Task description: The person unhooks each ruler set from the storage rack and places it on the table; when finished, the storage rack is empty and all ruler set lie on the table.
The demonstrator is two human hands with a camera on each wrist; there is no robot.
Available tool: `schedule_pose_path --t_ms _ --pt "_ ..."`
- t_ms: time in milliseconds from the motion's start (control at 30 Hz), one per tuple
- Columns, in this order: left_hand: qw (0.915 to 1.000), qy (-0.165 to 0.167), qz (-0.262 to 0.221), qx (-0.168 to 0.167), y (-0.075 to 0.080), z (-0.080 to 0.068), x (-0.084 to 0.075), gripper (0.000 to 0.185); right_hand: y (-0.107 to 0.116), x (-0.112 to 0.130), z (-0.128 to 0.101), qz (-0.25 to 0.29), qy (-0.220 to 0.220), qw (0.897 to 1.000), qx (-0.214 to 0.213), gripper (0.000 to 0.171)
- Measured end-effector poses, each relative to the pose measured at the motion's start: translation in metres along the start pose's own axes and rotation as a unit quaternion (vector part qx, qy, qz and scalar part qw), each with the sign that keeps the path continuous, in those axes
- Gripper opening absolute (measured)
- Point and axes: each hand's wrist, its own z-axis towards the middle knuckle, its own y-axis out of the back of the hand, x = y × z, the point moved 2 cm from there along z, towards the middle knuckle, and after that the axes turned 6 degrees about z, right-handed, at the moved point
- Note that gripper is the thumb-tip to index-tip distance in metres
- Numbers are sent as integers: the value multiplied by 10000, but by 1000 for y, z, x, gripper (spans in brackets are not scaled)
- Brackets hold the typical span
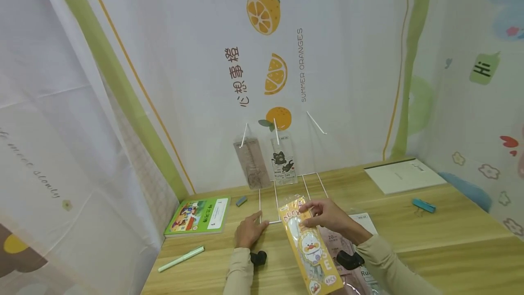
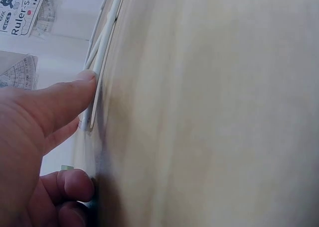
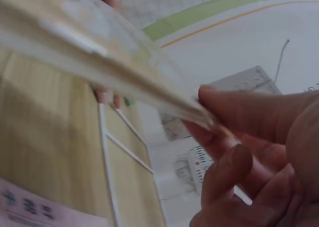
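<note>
My right hand [image 1: 317,213] pinches the top of a yellow duck-print packet [image 1: 309,251] and holds it tilted above the wooden table [image 1: 450,240]; in the right wrist view the packet [image 3: 99,48] runs blurred across the fingers [image 3: 239,112]. My left hand [image 1: 249,231] rests on the table with its fingertips touching the near left corner of a white wire rack base [image 1: 268,204]. In the left wrist view the thumb [image 2: 65,97] presses against the white wire [image 2: 102,53]. Two ruler-set packets [image 1: 283,158] hang on the rack's hooks at the wall.
A green picture book [image 1: 198,215] and a pale green pen [image 1: 181,258] lie left of my hands. More packets [image 1: 352,249] lie under my right forearm. A white booklet [image 1: 403,175] and a blue eraser [image 1: 423,205] are at the right; a third hook [image 1: 316,123] is bare.
</note>
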Motion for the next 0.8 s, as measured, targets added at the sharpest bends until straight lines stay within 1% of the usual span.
schedule_pose_path --t_ms 67,200,300,400,500,600,700,800 --pt "10000 -14 6 -8 0 0 0 49 -3 -7 -4 146 -280 9995 -1 36" --pt "10000 -37 27 -63 0 1 1 48 -10 -19 -11 252 -711 9971 -100 32" --pt "9999 -62 58 -86 -1 0 1 48 -15 -28 -15 247 -830 9961 -180 29" --pt "9999 -66 85 -76 -1 0 1 48 -21 -35 -16 134 -843 9958 -324 26" --pt "9999 -49 85 -70 -2 1 2 48 -26 -40 -16 -214 -836 9946 -582 23" --pt "9999 -38 70 -88 -2 2 3 48 -29 -42 -14 -647 -932 9894 -907 22" --pt "9999 -33 57 -93 -2 2 3 48 -32 -44 -12 -1147 -1057 9802 -1216 23" --pt "9999 -54 71 -77 -3 3 4 48 -33 -44 -12 -1735 -1083 9683 -1435 23"
